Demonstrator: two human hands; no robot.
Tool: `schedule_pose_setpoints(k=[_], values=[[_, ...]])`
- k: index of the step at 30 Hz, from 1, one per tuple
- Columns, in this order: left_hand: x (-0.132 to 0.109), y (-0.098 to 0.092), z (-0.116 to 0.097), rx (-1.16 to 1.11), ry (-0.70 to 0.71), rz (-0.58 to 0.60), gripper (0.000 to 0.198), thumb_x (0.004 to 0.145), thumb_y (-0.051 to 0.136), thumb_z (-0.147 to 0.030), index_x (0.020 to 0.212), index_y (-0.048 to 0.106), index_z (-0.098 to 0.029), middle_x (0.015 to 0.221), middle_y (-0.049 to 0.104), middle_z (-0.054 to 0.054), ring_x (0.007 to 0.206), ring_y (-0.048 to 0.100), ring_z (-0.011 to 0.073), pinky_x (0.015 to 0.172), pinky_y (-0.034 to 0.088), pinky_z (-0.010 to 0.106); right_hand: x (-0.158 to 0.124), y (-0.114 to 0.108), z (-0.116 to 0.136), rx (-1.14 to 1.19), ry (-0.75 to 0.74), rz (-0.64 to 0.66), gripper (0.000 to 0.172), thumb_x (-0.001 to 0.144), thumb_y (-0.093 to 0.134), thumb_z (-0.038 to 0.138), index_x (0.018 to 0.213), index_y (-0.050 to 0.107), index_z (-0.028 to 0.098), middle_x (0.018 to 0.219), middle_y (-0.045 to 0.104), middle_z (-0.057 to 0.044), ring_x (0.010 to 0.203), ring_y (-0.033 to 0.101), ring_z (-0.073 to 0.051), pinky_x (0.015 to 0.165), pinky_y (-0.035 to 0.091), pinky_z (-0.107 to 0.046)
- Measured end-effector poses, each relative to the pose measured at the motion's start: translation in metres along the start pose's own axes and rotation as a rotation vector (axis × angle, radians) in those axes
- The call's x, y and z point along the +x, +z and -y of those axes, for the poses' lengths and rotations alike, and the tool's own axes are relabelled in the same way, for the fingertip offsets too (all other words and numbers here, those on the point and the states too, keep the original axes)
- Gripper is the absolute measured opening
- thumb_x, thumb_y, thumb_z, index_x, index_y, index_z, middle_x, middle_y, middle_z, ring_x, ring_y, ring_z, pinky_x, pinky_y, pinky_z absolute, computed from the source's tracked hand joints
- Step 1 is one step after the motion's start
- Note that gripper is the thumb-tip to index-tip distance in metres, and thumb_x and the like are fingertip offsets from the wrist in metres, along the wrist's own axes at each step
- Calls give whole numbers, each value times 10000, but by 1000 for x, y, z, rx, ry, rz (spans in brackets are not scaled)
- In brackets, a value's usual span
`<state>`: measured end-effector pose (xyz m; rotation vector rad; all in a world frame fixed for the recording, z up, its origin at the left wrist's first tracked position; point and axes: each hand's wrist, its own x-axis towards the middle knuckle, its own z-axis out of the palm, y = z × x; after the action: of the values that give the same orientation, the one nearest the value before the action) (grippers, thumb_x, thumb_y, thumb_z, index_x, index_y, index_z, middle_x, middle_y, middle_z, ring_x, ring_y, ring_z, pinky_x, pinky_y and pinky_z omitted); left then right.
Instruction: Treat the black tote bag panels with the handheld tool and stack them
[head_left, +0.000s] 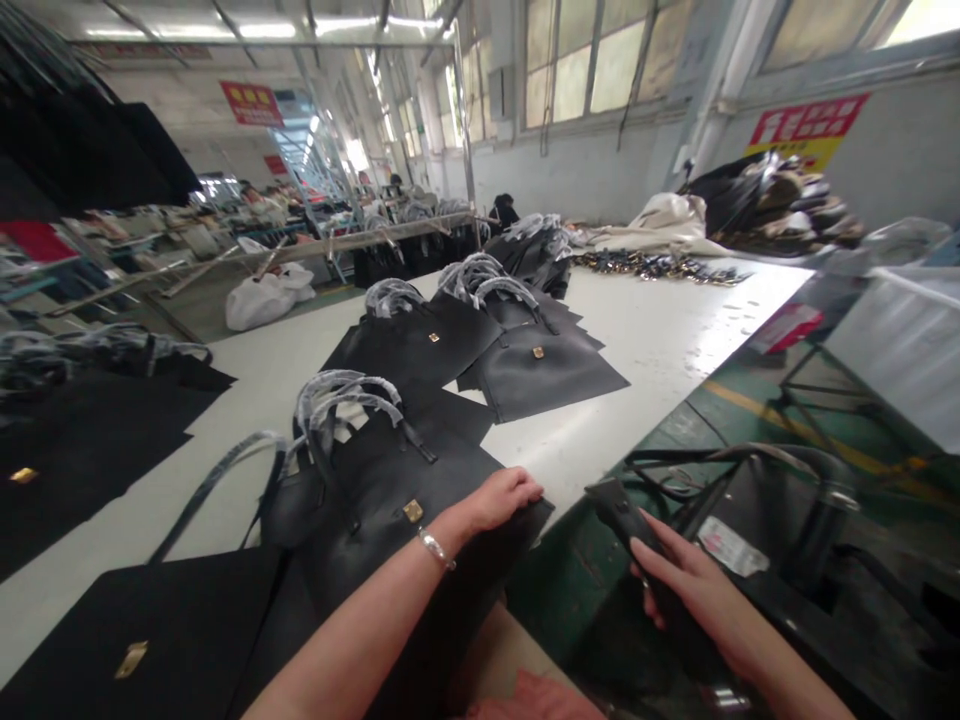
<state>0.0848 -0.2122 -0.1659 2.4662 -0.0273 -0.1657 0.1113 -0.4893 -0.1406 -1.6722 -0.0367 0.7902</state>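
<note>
My left hand (504, 499), with a silver bracelet at the wrist, has its fingers curled over the right edge of a black leather bag panel (442, 475). The panel lies at the near edge of the table and carries a gold lock plate (412, 511) and handles (349, 395) wrapped in clear film. Off the table's edge to the right, my right hand (667, 570) grips a black leather strap (619, 512), thumb on top. A bit of shiny metal shows low on the strap. Another black panel (202, 610) with a gold plate lies at the lower left.
More black panels with film-wrapped handles (551, 375) lie on the white table (660, 350). Small metal fittings (667, 267) are heaped at its far end. A dark bag-like pile (780, 540) stands right of the table. Black pieces (90, 150) hang at upper left.
</note>
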Motion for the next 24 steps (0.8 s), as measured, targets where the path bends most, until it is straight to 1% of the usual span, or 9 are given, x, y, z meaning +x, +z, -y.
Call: schedule_pose_setpoints(k=[3, 4, 6, 9, 12, 15, 18, 21, 24], values=[[-25, 1, 9, 17, -18, -200, 201, 961, 406, -272, 1039, 560, -169, 1137, 617, 73, 1035, 573, 176, 895, 458, 307, 2, 9, 9, -69, 39, 115, 692, 802, 635, 504, 1404, 365, 293, 715, 590, 34, 447, 571, -126, 369, 454, -221], [-34, 3, 13, 70, -31, -283, 190, 943, 449, -264, 1076, 548, -172, 1215, 579, 90, 1129, 528, 204, 973, 420, 358, 2, 12, 12, -94, 56, 153, 684, 805, 628, 505, 1403, 371, 293, 709, 587, 35, 433, 569, -123, 359, 448, -217], [-49, 9, 22, 227, -63, -397, 280, 905, 532, -291, 1157, 527, -168, 1334, 499, 118, 1277, 408, 265, 1083, 307, 467, 4, 17, 17, -144, 91, 219, 657, 820, 606, 508, 1397, 382, 287, 692, 583, 34, 414, 566, -118, 343, 437, -205], [-63, 21, 34, 415, -85, -380, 452, 904, 538, -408, 1278, 476, -161, 1423, 411, 139, 1362, 286, 311, 1119, 212, 548, 9, 23, 27, -195, 136, 293, 607, 848, 567, 511, 1379, 393, 273, 672, 585, 29, 407, 577, -120, 330, 432, -190], [-67, 27, 39, 477, -68, -350, 501, 933, 461, -483, 1326, 447, -173, 1453, 373, 137, 1373, 270, 298, 1123, 211, 540, 16, 28, 38, -223, 180, 330, 555, 861, 544, 516, 1336, 419, 258, 643, 581, 31, 400, 583, -129, 319, 436, -187], [-67, 27, 38, 495, -70, -351, 507, 933, 453, -502, 1328, 450, -184, 1464, 357, 131, 1381, 253, 285, 1132, 194, 525, 28, 39, 48, -250, 200, 353, 473, 860, 544, 522, 1229, 490, 231, 634, 580, 27, 398, 581, -129, 314, 437, -186], [-69, 25, 35, 494, -77, -361, 506, 931, 455, -508, 1324, 457, -188, 1462, 359, 127, 1384, 244, 278, 1138, 179, 512, 43, 51, 58, -273, 125, 265, 386, 861, 554, 491, 1119, 525, 206, 638, 574, 26, 391, 570, -127, 308, 432, -194], [-71, 24, 33, 476, -79, -369, 514, 928, 455, -519, 1322, 463, -188, 1462, 360, 123, 1382, 248, 280, 1139, 174, 510, 52, 54, 67, -279, 49, 140, 350, 873, 540, 474, 1103, 506, 213, 651, 561, 35, 400, 560, -116, 327, 440, -196], [-72, 24, 33, 455, -85, -385, 532, 925, 451, -533, 1325, 462, -183, 1466, 355, 121, 1386, 242, 274, 1145, 160, 506, 43, 46, 72, -298, 80, 153, 425, 858, 560, 498, 1179, 472, 232, 665, 576, 32, 427, 575, -123, 348, 452, -199]])
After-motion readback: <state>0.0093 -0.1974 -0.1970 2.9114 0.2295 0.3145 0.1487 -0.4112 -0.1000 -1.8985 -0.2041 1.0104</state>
